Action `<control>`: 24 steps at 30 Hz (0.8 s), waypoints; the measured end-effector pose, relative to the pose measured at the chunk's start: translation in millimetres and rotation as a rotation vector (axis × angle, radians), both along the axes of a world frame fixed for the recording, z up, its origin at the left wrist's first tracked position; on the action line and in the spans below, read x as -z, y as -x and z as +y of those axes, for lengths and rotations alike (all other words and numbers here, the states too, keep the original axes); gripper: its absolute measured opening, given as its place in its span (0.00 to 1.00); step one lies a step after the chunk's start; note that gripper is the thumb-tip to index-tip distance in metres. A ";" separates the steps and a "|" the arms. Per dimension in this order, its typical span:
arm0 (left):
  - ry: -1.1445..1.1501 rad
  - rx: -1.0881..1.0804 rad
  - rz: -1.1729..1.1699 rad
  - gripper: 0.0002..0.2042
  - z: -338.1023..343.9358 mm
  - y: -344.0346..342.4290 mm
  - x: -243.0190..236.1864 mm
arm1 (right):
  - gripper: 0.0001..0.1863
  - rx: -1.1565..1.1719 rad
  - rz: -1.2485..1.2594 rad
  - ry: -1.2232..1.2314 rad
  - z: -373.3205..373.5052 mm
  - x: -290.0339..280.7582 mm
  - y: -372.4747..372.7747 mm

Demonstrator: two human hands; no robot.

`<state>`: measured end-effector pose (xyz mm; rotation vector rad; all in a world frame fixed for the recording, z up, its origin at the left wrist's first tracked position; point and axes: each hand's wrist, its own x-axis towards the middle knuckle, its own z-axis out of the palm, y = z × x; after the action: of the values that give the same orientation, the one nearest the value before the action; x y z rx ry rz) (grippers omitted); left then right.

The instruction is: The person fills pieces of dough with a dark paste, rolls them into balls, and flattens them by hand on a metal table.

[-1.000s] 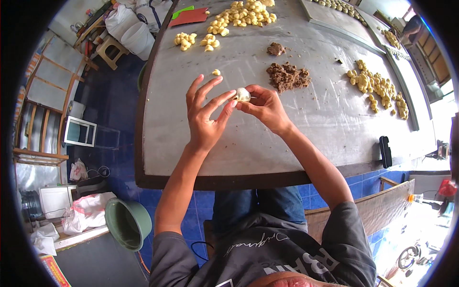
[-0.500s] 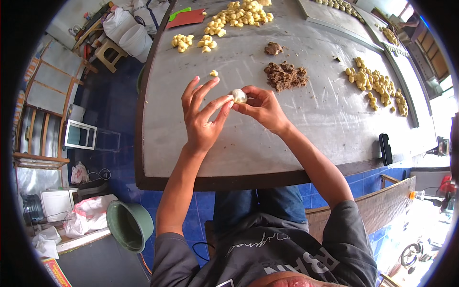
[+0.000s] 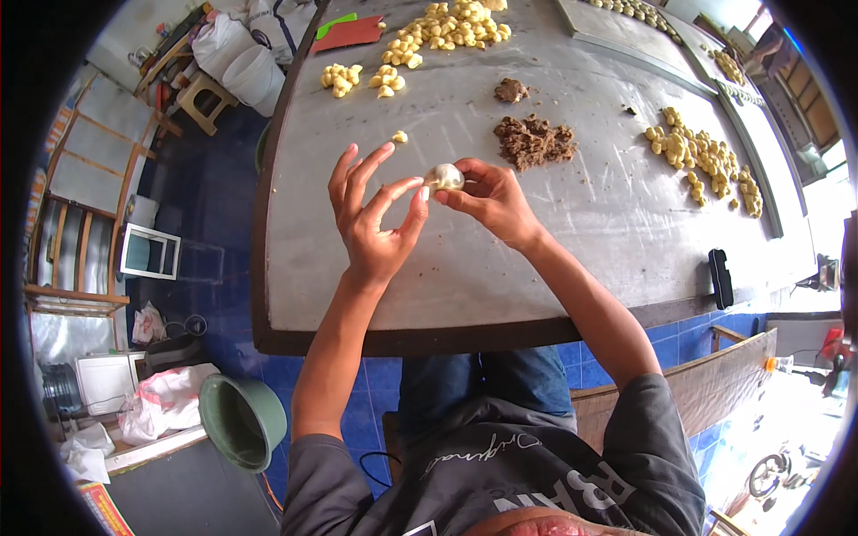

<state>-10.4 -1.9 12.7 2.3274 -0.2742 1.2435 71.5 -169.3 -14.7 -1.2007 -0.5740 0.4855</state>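
A small, shiny, pale dough ball (image 3: 446,176) is held above the metal table. My right hand (image 3: 487,198) grips it from the right between thumb and bent fingers. My left hand (image 3: 374,214) pinches its left edge with thumb and index fingertips, the other fingers spread upward. One loose dough piece (image 3: 399,137) lies just beyond my left fingertips. A crumbly brown filling mound (image 3: 534,143) sits beyond my right hand, with a smaller brown lump (image 3: 512,90) behind it.
Pale dough pieces (image 3: 451,27) are heaped at the far side, with rounded pieces (image 3: 693,147) at the right. A red scraper (image 3: 349,34) lies far left, and a black case (image 3: 719,279) near the right edge. A green basin (image 3: 243,422) stands left of the table (image 3: 357,313).
My left hand has shifted slightly left, drawing its fingertips away from the ball's middle. More of the dough ball shows now. My right hand has barely moved.
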 end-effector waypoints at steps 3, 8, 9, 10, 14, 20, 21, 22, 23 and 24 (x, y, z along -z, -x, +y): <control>-0.030 0.013 0.005 0.09 -1.4 -0.2 2.3 | 0.16 0.026 0.013 -0.019 -0.3 -3.2 0.4; -0.065 0.040 0.040 0.11 -5.6 0.7 2.3 | 0.16 0.057 0.013 -0.009 -0.2 -0.1 -0.9; -0.056 0.049 0.052 0.11 -7.7 0.9 2.2 | 0.16 0.062 0.006 -0.014 -0.5 0.6 -1.3; -0.048 0.055 0.064 0.11 -8.6 1.3 1.8 | 0.16 0.062 0.006 -0.015 -0.3 -0.4 -1.0; -0.041 0.001 0.039 0.10 -6.4 0.2 3.6 | 0.15 0.051 0.011 -0.013 0.7 -2.0 1.5; 0.009 0.016 0.050 0.06 -4.0 -2.2 3.1 | 0.14 0.031 -0.010 0.042 0.3 -4.1 3.5; 0.005 0.024 0.057 0.06 -4.0 -2.3 2.7 | 0.14 0.027 -0.012 0.057 0.0 -3.8 3.3; 0.001 0.031 0.065 0.05 -3.9 -2.1 2.4 | 0.14 0.028 -0.010 0.057 0.5 -3.7 4.0; 0.001 0.031 0.067 0.05 -3.7 -1.9 2.1 | 0.14 0.030 -0.012 0.056 1.2 -3.6 4.8; 0.002 0.034 0.086 0.05 -3.4 -1.7 1.7 | 0.14 0.032 -0.014 0.054 1.7 -3.5 5.4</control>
<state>-8.7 -5.3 11.0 2.3574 -0.2811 1.1240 66.0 -167.6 -11.2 -1.2639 -0.5558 0.4689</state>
